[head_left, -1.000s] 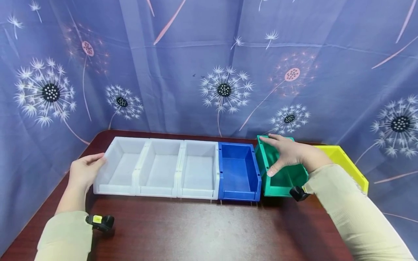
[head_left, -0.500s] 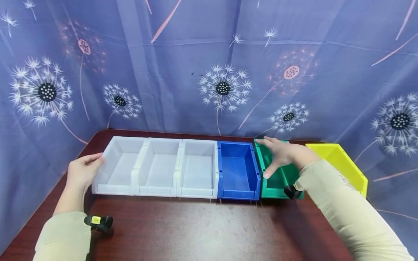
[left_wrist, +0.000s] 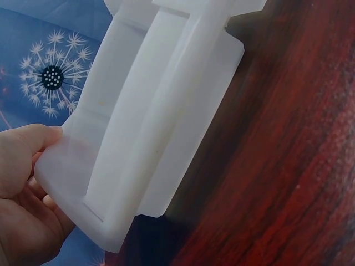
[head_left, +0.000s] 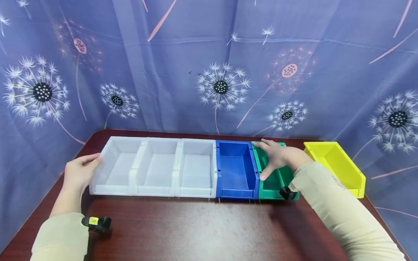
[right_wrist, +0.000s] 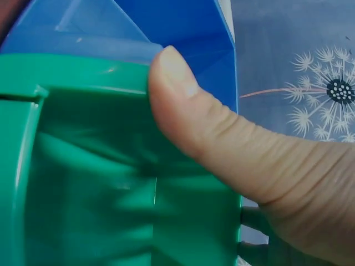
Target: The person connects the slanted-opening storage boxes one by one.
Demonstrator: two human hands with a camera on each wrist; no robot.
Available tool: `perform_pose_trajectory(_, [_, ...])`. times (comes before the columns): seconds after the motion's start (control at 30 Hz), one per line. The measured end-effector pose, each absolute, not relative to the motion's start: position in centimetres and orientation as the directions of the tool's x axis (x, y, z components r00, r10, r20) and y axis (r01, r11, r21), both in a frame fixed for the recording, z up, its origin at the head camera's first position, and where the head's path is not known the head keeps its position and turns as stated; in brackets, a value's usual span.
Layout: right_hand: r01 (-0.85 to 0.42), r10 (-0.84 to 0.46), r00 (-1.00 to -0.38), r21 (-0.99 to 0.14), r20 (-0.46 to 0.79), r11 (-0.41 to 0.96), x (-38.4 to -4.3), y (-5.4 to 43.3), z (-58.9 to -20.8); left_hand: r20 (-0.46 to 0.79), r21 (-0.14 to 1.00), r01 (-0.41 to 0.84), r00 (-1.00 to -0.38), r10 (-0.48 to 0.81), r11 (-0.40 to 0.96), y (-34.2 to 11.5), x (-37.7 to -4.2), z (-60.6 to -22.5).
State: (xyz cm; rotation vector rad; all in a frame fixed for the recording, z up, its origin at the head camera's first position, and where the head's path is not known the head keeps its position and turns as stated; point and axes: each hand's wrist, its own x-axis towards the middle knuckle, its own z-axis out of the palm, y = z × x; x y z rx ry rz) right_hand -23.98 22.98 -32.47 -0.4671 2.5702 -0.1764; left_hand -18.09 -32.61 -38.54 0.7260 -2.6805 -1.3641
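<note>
Three white storage bins [head_left: 112, 190], a blue bin [head_left: 236, 194] and a green bin [head_left: 269, 195] stand side by side in a row on the table. My left hand [head_left: 78, 173] pinches the outer side wall of the leftmost white bin [left_wrist: 111, 149], thumb at its edge and fingers curled beneath. My right hand [head_left: 277, 157] spreads over the green bin, with the fingers at its back left corner. In the right wrist view its straight thumb [right_wrist: 177, 100] presses the rim of the green bin [right_wrist: 83, 72], right against the blue bin [right_wrist: 188, 22].
A yellow bin [head_left: 359, 181] stands apart at the right, slightly angled, beyond a gap from the green one. A blue dandelion-print curtain [head_left: 169, 90] hangs behind and around the dark red wooden table [head_left: 196, 232]. Both wrists wear small black cameras.
The green bin has slid left under my right hand, from a small gap and slight skew to flush against the blue bin. The left hand keeps its hold; the view has shifted slightly.
</note>
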Motion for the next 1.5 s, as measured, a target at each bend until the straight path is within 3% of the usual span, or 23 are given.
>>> perform_pose_trajectory(0.37, [-0.24,-0.285,-0.837,-0.155,-0.467,0.958,-23.2,22.7,-32.5,-0.167,0.761,-0.408,-0.875,-0.454,0.505,-32.8,-17.8,-38.5])
perform_pose_trajectory(0.73, [-0.239,-0.307,-0.939,-0.347,-0.154,0.907,-20.2,27.5,-35.6,-0.03,0.667,-0.363,-0.886,-0.463,0.651,-31.6,-17.9,-37.7])
perform_pose_trajectory(1.0, [-0.132,-0.149,-0.989,-0.412,-0.009,0.901,-19.0,33.0,-34.9,-0.033,0.657,-0.37,-0.884,-0.466,0.657,-31.3,-17.9,-37.6])
perform_pose_trajectory(1.23, [-0.023,0.001,-0.997,-0.327,0.072,0.945,-18.2,39.1,-35.2,-0.012,0.649,-0.371,-0.878,-0.479,0.664,-31.4,-18.1,-37.5])
perform_pose_trajectory(1.33, [0.042,0.069,-0.995,-0.316,0.076,0.948,-17.8,41.8,-35.7,-0.02,0.648,-0.376,-0.878,-0.479,0.662,-31.6,-18.2,-37.5])
perform_pose_trajectory(1.5, [0.177,0.176,-0.984,-0.32,-0.03,0.931,-16.7,44.7,-36.5,-0.051,0.66,-0.377,-0.885,-0.463,0.65,-32.2,-18.3,-37.7])
